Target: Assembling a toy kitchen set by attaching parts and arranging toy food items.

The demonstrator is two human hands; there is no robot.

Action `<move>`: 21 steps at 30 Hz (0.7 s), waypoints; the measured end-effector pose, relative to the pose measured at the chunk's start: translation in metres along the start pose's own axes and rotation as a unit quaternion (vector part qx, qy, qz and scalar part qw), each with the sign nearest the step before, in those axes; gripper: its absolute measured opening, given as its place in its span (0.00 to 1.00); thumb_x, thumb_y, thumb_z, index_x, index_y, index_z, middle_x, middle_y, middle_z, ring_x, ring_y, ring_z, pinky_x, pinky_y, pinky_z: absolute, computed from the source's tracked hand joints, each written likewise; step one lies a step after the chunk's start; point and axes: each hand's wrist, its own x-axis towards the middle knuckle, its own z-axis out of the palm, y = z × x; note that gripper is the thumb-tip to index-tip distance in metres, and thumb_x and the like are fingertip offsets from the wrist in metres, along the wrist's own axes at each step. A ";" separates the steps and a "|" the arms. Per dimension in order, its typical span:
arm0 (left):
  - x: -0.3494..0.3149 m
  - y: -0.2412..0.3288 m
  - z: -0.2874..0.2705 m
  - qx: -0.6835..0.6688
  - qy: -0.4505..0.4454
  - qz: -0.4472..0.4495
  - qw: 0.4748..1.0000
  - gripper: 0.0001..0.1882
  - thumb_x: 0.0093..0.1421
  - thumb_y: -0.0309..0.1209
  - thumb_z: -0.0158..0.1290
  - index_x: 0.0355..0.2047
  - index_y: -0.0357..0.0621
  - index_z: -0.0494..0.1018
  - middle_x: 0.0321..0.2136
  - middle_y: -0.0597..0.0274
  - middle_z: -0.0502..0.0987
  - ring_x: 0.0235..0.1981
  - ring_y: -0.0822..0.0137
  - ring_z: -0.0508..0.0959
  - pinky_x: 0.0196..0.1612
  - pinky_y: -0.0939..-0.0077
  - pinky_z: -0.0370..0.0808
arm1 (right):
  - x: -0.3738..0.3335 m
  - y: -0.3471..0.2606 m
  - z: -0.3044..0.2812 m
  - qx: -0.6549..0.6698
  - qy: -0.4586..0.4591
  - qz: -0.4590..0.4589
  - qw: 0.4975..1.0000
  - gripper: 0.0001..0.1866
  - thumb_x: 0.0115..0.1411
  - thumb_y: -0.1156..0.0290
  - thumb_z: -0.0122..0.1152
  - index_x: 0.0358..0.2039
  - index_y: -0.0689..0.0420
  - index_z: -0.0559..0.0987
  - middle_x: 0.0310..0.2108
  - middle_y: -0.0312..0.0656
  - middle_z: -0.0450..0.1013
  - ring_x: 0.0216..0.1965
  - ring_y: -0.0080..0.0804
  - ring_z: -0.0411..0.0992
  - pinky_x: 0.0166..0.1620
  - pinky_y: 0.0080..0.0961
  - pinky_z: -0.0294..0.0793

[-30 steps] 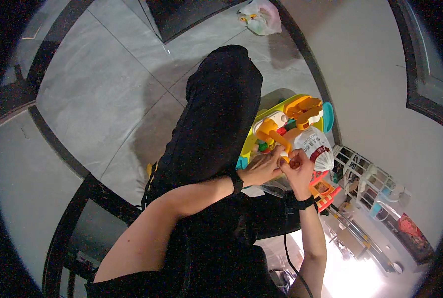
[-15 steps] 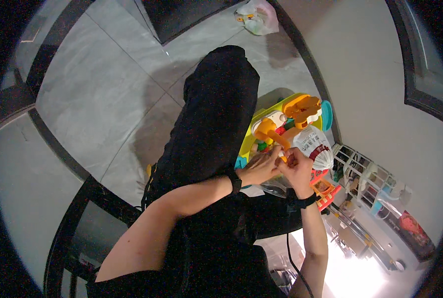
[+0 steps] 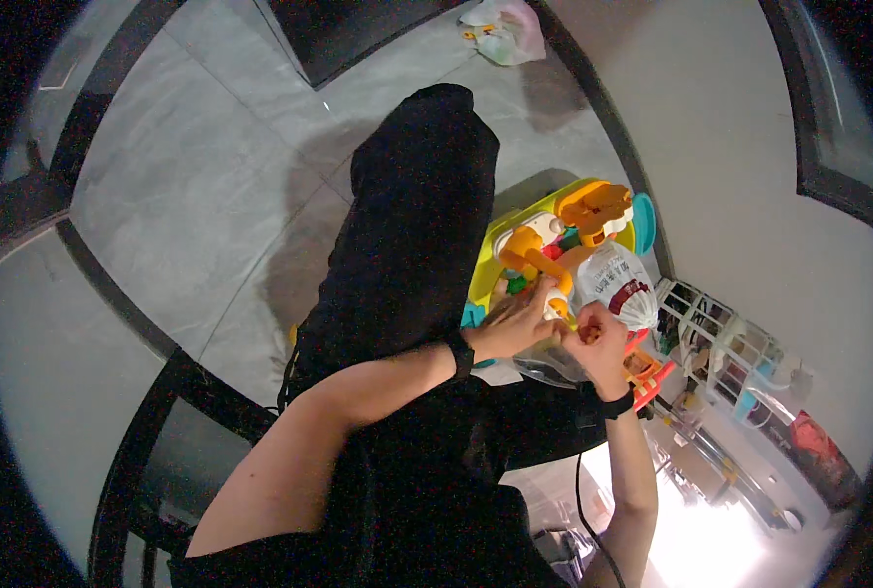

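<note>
My left hand (image 3: 517,325) is closed, with a small white-and-orange toy piece (image 3: 556,304) at its fingertips. Just to the right, my right hand (image 3: 601,345) has its fingers curled together; what they pinch is too small to make out. Both hands work over the near side of a yellow-green toy tub (image 3: 485,263) with blue ends. Inside it lie an orange toy with a stick-like arm (image 3: 527,253), a scalloped orange piece (image 3: 591,210) and several small coloured pieces. A white plastic bag with dark red print (image 3: 615,286) rests against the tub's right side. Clear plastic (image 3: 550,365) sits under my hands.
My black-trousered leg (image 3: 407,216) stretches along the tub's left side. Right of my right hand is a red-and-orange toy (image 3: 650,377). A white wire rack (image 3: 716,328) stands by the wall (image 3: 721,167). Another plastic bag (image 3: 507,31) lies on the tiled floor (image 3: 201,176) at the far end.
My right hand has moved right, away from my left hand, and its fingers have curled in. The white-and-orange piece now shows more fully at my left fingertips.
</note>
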 end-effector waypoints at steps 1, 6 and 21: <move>-0.001 0.001 0.000 -0.018 -0.015 -0.013 1.000 0.30 0.53 0.34 0.53 0.51 0.40 0.50 0.32 0.43 0.73 0.33 0.47 0.76 0.38 0.55 0.68 | -0.002 0.000 -0.004 -0.021 0.014 0.020 0.999 0.10 0.42 0.69 0.64 0.21 0.58 0.71 0.13 0.37 0.68 0.14 0.23 0.66 0.20 0.20 0.65; 0.003 0.007 -0.010 -0.038 -0.063 -0.085 0.994 0.30 0.55 0.35 0.53 0.52 0.40 0.50 0.33 0.43 0.73 0.33 0.47 0.76 0.36 0.59 0.71 | -0.001 0.000 0.003 0.046 -0.021 0.050 0.997 0.10 0.47 0.69 0.64 0.28 0.58 0.73 0.12 0.34 0.64 0.14 0.20 0.61 0.20 0.20 0.63; -0.001 0.005 -0.004 -0.082 -0.061 -0.078 0.992 0.29 0.58 0.33 0.50 0.54 0.40 0.47 0.32 0.45 0.73 0.31 0.54 0.76 0.34 0.64 0.72 | -0.023 0.011 0.018 0.517 0.030 0.273 0.811 0.08 0.60 0.68 0.49 0.28 0.57 0.73 0.20 0.28 0.63 0.21 0.16 0.61 0.25 0.13 0.60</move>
